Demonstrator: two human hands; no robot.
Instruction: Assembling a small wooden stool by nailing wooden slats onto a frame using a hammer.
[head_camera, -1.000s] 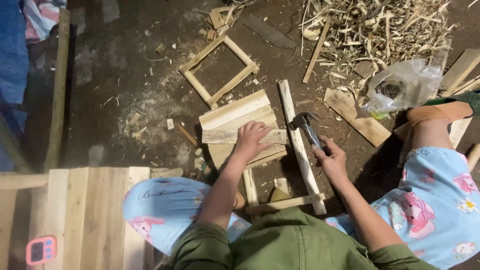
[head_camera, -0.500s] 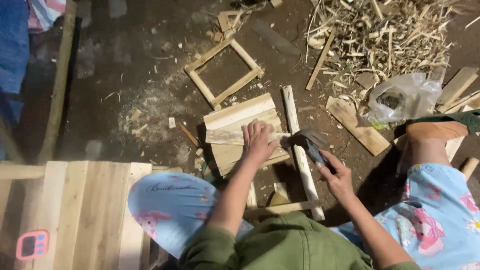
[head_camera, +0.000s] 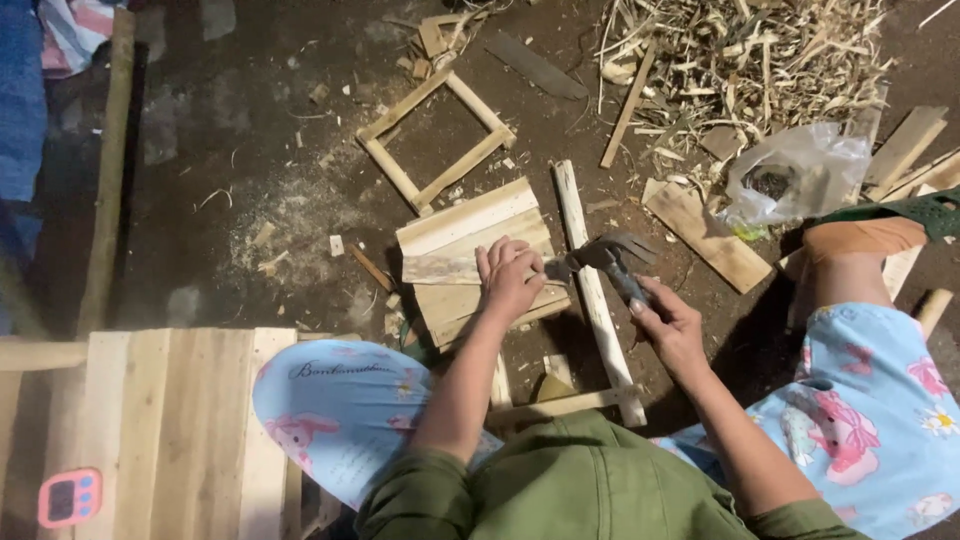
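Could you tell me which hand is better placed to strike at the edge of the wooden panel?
The right hand: it grips the claw hammer, its head beside the panel's edge. The left hand lies flat on the wooden panel, steadying it.

Olive-green sleeves pushed up; light-blue cartoon-print trousers; a green sandal strap.

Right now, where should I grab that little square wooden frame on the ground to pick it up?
Grab the square wooden frame by one thin side bar, coming from above. It lies flat with an open middle, so fingers can wrap round a bar.
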